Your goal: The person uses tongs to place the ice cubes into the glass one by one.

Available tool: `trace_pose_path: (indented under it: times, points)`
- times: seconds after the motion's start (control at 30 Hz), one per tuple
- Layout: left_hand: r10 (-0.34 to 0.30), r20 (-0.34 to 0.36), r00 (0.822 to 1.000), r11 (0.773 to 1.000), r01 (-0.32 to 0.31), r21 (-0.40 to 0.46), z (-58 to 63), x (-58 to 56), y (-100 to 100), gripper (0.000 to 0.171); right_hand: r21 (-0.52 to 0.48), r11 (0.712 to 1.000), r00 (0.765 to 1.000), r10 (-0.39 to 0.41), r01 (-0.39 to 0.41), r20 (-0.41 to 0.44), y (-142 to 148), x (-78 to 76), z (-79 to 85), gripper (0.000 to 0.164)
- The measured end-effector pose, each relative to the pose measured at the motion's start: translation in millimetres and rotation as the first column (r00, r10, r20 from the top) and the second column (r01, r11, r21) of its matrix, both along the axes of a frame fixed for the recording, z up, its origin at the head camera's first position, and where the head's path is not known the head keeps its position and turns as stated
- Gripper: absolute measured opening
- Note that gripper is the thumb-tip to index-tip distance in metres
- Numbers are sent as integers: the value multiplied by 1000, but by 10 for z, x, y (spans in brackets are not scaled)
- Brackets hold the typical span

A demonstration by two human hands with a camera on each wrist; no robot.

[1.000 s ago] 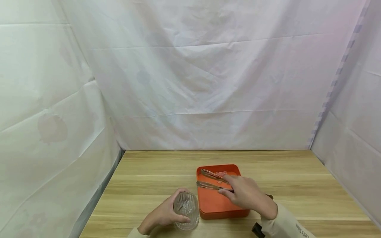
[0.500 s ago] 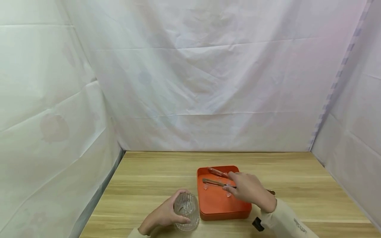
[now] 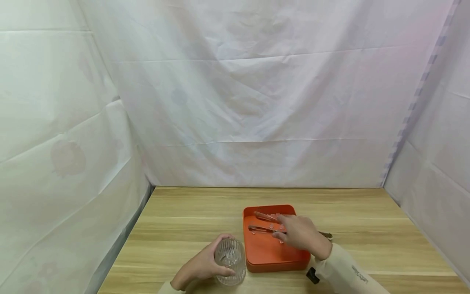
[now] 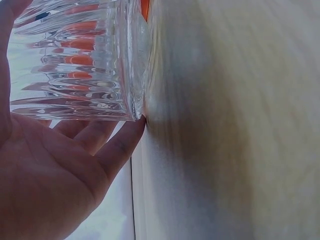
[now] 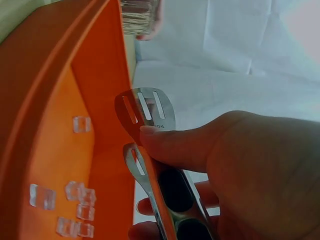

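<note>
My left hand [image 3: 202, 261] holds a ribbed clear glass [image 3: 230, 267] upright on the table, thumb on the near side and fingers round the far side. Over an orange rectangular tray [image 3: 266, 257], my right hand [image 3: 302, 234] grips metal tongs [image 3: 262, 229] between thumb and fingers. The tongs' slotted ends [image 5: 145, 111] stand apart, with nothing between them in the right wrist view. Several clear ice-like cubes [image 5: 42, 196] lie on the tray floor, most clustered toward its far end. Some are partly hidden by the tongs and hand in the head view.
The glass stands close against the tray's left side. Beneath both is a light wood table [image 3: 183, 216], enclosed by white cloth hangings [image 3: 238, 102] at the back and sides. A small black item [image 3: 312, 275] sits by the right sleeve.
My right hand with the tongs has shifted slightly over the tray, lately a little left. Cubes bunched at the far end now lie more spread out. The left hand and glass stay put.
</note>
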State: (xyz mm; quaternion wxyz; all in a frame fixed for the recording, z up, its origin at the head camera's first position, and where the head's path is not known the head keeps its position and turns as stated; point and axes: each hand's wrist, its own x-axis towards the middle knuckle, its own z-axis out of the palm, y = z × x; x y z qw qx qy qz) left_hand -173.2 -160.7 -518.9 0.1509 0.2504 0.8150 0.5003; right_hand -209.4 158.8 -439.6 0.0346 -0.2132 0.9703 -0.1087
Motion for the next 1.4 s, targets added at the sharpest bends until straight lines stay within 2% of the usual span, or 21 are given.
trace_pose_path:
  times: [0.17, 0.63, 1.17, 1.4]
  points:
    - [-2, 0, 1000, 1000, 2, 4, -3, 3, 0, 88, 11, 1000, 1000, -2, 2, 27, -64, -29, -76, 56]
    - [-8, 6, 1000, 1000, 8, 18, -35, -1, 5, 85, 56, 998, 999, -26, 24, 38, -138, -50, -264, 27]
    - [7, 10, 1000, 1000, -7, 14, 20, 13, 8, 87, 30, 999, 1000, -24, 24, 11, -143, -66, -360, 16]
    - [12, 18, 1000, 1000, -12, 4, 19, 8, 0, 87, 54, 998, 1000, -27, 26, 10, -169, -80, -364, 12]
